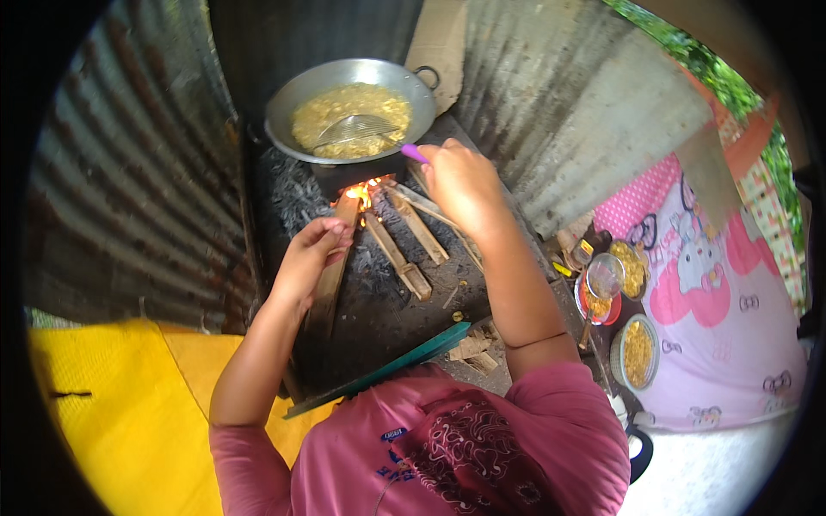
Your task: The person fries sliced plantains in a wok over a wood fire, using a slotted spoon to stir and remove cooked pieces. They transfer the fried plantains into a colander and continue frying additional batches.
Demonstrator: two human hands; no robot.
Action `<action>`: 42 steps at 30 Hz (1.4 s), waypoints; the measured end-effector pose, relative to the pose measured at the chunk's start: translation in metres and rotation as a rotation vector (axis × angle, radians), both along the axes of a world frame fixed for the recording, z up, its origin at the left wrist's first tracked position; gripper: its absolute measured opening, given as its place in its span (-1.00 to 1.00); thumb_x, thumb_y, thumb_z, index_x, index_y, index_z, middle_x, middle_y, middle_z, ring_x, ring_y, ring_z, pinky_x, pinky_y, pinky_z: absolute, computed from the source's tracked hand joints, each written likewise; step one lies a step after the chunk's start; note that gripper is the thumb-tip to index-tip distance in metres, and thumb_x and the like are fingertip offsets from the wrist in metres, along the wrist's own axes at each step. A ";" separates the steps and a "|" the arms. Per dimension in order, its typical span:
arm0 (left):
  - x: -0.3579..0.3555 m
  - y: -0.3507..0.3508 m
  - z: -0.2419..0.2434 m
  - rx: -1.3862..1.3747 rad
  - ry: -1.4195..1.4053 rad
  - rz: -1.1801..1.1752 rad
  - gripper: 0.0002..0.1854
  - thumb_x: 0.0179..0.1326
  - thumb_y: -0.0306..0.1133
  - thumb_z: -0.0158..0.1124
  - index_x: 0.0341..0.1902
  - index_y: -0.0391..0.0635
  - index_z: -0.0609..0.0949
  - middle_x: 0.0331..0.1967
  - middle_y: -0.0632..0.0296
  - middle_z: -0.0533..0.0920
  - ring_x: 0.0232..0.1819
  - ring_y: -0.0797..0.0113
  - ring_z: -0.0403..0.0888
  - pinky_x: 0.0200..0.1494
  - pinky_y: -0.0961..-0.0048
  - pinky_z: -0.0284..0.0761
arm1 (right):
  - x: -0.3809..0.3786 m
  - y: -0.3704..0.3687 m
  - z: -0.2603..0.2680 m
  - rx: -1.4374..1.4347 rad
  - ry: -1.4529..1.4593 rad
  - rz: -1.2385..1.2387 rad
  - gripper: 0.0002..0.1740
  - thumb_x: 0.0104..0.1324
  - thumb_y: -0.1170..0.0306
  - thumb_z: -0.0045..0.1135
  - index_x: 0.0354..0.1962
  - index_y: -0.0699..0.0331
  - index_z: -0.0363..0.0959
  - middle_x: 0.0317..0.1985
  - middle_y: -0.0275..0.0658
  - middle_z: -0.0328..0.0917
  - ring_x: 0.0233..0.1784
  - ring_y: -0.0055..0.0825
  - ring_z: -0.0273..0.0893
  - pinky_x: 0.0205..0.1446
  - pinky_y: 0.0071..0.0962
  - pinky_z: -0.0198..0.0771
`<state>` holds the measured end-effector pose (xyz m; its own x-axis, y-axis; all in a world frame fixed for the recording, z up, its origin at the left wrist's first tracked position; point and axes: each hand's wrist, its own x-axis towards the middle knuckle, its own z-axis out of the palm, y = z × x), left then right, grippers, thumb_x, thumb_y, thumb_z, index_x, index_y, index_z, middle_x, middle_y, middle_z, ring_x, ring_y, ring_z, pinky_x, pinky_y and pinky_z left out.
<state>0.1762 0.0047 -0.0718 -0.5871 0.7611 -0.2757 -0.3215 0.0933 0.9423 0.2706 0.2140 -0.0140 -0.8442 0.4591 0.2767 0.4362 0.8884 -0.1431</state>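
My right hand (459, 184) grips the purple handle (413, 153) of a wire skimmer. Its mesh head (358, 129) lies at the surface of bubbling oil with yellow pieces (381, 100) frying in it. The oil fills the middle of a wide metal wok (284, 126) on a dark stove, above flames (364, 192). My left hand (319, 248) is over a wooden plank (332, 284) whose far end is in the fire. Its fingers are loosely curled and a little apart, with nothing seen between them.
More firewood (397, 258) sticks out of the fire towards me. Corrugated metal sheets (142, 174) wall both sides. At right stand a basket of fried pieces (635, 355), a bowl of them (629, 261) and a strainer (605, 276). A teal strip (393, 361) edges the hearth.
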 end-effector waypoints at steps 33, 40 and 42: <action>0.027 -0.008 -0.017 0.049 0.002 -0.025 -0.78 0.25 -0.46 0.08 -0.04 -0.10 0.52 -0.17 0.37 0.57 -0.12 0.53 0.48 -0.06 0.57 0.36 | -0.037 0.038 -0.019 -0.066 0.056 0.148 -0.66 0.25 0.36 -0.01 0.00 0.13 0.47 -0.24 0.01 0.53 -0.19 -0.06 0.52 -0.07 -0.17 0.41; 0.030 0.012 -0.012 0.039 -0.051 -0.002 -0.82 0.26 -0.42 0.09 -0.09 -0.10 0.54 -0.19 0.38 0.57 -0.18 0.55 0.49 -0.11 0.58 0.37 | -0.003 0.001 0.017 0.085 -0.010 0.065 -0.68 0.24 0.40 -0.01 -0.03 0.13 0.48 -0.30 -0.04 0.49 -0.29 -0.09 0.54 -0.19 -0.19 0.44; 0.040 0.020 -0.011 0.076 -0.047 -0.097 -0.82 0.26 -0.41 0.09 -0.08 -0.10 0.53 -0.21 0.37 0.55 -0.19 0.56 0.48 -0.13 0.59 0.39 | -0.009 -0.001 0.010 0.058 0.013 0.132 -0.68 0.23 0.40 0.01 -0.04 0.12 0.48 -0.30 -0.04 0.49 -0.32 -0.08 0.55 -0.23 -0.18 0.46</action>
